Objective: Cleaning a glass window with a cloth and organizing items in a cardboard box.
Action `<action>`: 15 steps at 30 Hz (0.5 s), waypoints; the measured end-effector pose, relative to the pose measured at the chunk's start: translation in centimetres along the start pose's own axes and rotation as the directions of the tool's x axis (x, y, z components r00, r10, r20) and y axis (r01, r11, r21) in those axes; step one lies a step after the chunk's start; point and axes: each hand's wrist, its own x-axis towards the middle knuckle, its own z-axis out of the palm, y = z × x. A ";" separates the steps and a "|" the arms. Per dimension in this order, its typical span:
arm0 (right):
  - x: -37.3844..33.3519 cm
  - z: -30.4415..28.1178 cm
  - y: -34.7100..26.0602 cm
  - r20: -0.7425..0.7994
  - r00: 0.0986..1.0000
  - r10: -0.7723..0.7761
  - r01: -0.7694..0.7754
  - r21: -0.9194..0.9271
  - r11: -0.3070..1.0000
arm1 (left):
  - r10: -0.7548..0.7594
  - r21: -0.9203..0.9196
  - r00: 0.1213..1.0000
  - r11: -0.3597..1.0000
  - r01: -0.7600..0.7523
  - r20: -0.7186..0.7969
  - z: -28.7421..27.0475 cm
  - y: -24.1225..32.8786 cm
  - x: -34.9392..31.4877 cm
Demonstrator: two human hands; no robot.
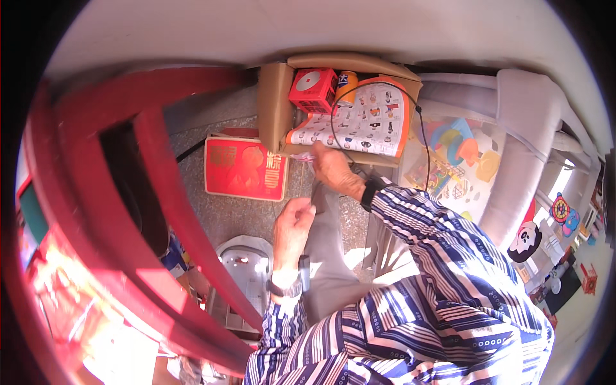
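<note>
Right hand up at the cardboard box, left hand down below

And here's the right hand, right at the box's near edge, palm downward, fingers drawn in close together! A small pinkish-white scrap shows just beside the fingertips; whether they grip it, there's no telling from here. Over to the left hand, lower and nearer the body: fingers curled, thumb drawn in by the forefinger, only a narrow opening at most, and whatever it may hold is too fine to make out.

A dark band circles the right wrist, a watch the left. Out we go to the box, open at the top: a red carton at the back left, an orange can right beside it, a printed sheet with an orange border spread alongside. A thin black cable loops over the sheet and on past the box's right side!

Wider now: a flat red box lies to the left on the speckled floor, and a grey padded frame stands off to the right.
</note>
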 end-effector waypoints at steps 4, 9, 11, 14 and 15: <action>-3.5 -5.3 -2.8 0.029 0.997 0.067 -0.070 0.114 0.991 | 0.151 0.200 0.984 0.971 -0.129 -0.097 -0.6 2.6 -2.0; -5.1 -12.1 -6.9 0.436 0.802 0.407 -0.595 0.636 0.491 | 0.310 0.302 0.927 0.922 -0.241 -0.209 -2.4 2.9 -4.2; -5.5 -14.7 -9.0 0.458 0.801 0.386 -0.595 0.687 0.417 | 0.078 0.034 0.979 0.997 -0.073 -0.189 -3.2 4.3 -6.1; -8.0 -16.8 -11.4 0.529 0.787 0.316 -0.612 0.732 0.299 | 0.100 -0.268 0.993 0.957 -0.111 -0.055 -3.7 8.1 -9.8; -8.2 -17.6 -12.1 0.579 0.778 0.242 -0.628 0.727 0.279 | 0.126 -0.358 0.992 0.926 -0.120 -0.008 -3.9 8.6 -10.8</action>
